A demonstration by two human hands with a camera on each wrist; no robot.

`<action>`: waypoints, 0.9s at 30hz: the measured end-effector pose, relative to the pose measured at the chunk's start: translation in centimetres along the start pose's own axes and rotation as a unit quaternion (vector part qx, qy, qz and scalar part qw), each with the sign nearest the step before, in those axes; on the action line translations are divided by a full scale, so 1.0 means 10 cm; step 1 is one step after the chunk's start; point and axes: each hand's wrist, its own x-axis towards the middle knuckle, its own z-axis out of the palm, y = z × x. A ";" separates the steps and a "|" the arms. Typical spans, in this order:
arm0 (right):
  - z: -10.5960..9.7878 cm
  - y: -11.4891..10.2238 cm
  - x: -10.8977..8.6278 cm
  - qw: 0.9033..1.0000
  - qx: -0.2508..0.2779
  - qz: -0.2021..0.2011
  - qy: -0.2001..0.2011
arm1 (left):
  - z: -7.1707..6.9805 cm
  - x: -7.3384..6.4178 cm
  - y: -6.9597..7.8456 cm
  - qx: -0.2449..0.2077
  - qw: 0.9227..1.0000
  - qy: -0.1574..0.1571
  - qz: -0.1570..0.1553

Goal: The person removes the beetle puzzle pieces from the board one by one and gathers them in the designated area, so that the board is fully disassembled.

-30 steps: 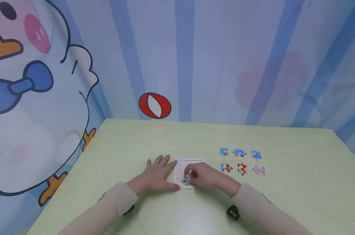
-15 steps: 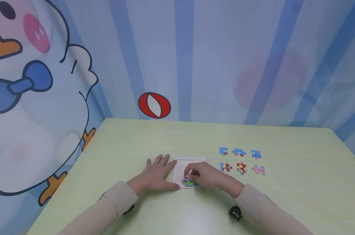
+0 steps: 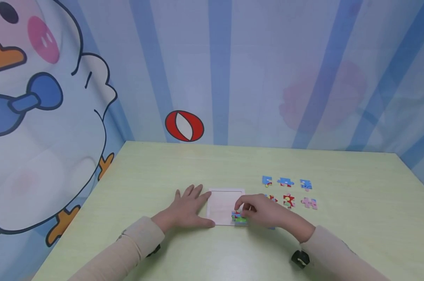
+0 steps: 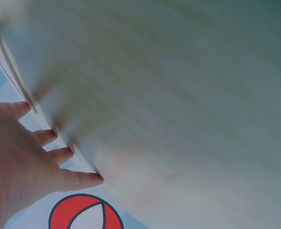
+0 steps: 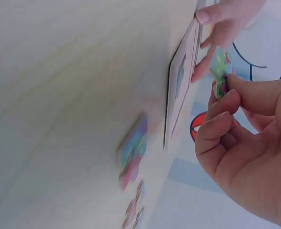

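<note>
My right hand (image 3: 262, 210) pinches a jigsaw piece (image 3: 239, 218) with green, blue and red print between thumb and fingertips. In the right wrist view that jigsaw piece (image 5: 220, 71) is held up off the table, near the puzzle tray. The shallow white puzzle tray (image 3: 220, 203) has a pale pink inside, and the held piece overlaps its lower right corner in the head view. At the tray's left edge my left hand (image 3: 187, 210) lies with fingers spread, thumb and forefinger touching the rim. Another jigsaw piece (image 5: 133, 150) lies on the table, mostly hidden beneath my right hand in the head view.
Right of the tray, several loose jigsaw pieces (image 3: 289, 201) lie in two rows on the pale wooden table (image 3: 155, 168). Behind the table hangs a blue striped cloth (image 3: 250, 78) with a cartoon duck (image 3: 50, 136) and a red and white ball (image 3: 185, 125) printed on it.
My right hand has moved right with the jigsaw piece, from over the tray's lower middle to its lower right corner. The left hand has stayed in place.
</note>
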 end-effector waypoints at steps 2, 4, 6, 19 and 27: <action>-0.04 0.03 -0.07 1.000 -0.001 -0.002 0.004 | 0.00 -0.01 0.00 -0.001 1.000 -0.002 -0.001; -0.07 0.06 -0.13 1.000 0.001 0.001 0.006 | 0.00 -0.01 0.00 -0.002 1.000 -0.004 -0.001; -0.10 0.09 -0.20 1.000 0.003 0.003 0.005 | 0.01 -0.01 -0.01 -0.004 1.000 -0.004 -0.001; -0.25 0.30 -0.55 1.000 -0.006 -0.006 0.025 | 0.02 0.00 -0.01 -0.003 1.000 -0.001 0.001; -0.32 0.42 -0.67 0.999 -0.023 0.013 0.043 | 0.01 -0.01 -0.01 -0.005 1.000 0.002 0.000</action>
